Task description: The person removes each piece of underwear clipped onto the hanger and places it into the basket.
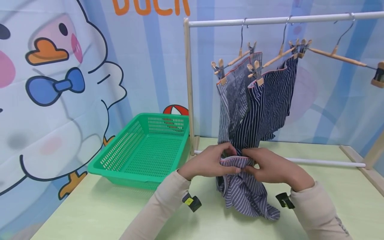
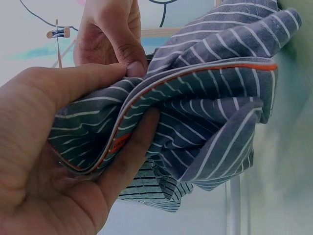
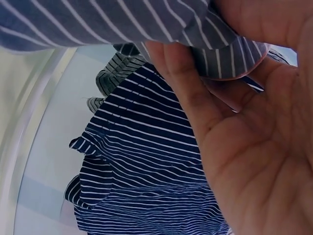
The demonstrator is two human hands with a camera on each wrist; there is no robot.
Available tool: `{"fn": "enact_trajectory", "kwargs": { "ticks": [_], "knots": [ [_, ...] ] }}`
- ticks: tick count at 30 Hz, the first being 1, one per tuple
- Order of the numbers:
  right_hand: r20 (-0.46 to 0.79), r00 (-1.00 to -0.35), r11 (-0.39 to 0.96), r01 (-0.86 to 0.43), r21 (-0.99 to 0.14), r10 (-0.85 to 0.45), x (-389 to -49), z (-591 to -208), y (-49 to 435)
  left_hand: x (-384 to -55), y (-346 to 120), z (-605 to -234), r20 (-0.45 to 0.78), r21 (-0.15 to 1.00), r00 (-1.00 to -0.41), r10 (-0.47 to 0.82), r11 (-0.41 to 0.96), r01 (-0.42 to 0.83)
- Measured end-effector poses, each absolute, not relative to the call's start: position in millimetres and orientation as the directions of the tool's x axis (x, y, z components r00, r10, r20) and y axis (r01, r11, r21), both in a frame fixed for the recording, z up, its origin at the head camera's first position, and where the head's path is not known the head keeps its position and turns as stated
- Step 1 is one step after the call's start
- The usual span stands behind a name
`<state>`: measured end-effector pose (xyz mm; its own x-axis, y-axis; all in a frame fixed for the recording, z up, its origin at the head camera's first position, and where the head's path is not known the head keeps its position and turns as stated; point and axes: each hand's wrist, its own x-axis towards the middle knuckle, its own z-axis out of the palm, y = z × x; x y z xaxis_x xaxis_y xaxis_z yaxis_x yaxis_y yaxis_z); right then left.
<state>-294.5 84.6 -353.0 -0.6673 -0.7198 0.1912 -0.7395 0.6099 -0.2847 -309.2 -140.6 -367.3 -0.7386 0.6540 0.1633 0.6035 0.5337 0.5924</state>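
Note:
Between both hands is a pair of grey shorts with white stripes, its orange-trimmed waistband upward and its lower part slumped onto the table. My left hand pinches the waistband's left side; in the left wrist view, a finger lies along the cloth below the orange edge. My right hand grips the other side, thumb in front and fingers behind the band. Just behind hang navy striped shorts and another grey striped pair, each clipped to a wooden hanger.
A white rail on a wooden frame carries the hangers. One bare clip hanger hangs at the right. A green basket stands on the table to the left. The lower white bar runs behind my hands.

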Motion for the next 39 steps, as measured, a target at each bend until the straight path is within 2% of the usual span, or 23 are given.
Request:
{"fn": "enact_trajectory", "kwargs": {
  "ticks": [9, 31, 39],
  "knots": [
    [0.208, -0.655, 0.593, -0.750, -0.294, -0.726, -292.7, -350.8, 84.7, -308.0, -138.9, -366.8, 0.161, 0.589, -0.733, 0.661, 0.531, 0.609],
    [0.246, -0.602, 0.514, -0.788, -0.340, -0.760, -285.8, -347.1, 78.5, -308.4, -138.6, -370.9, 0.096, 0.612, -0.676, 0.731, 0.492, 0.619],
    [0.275, -0.585, 0.481, -0.798, -0.362, -0.763, -284.9, -348.9, 77.3, -307.2, -137.7, -371.7, 0.107, 0.620, -0.654, 0.749, 0.465, 0.633]
  ]
}}
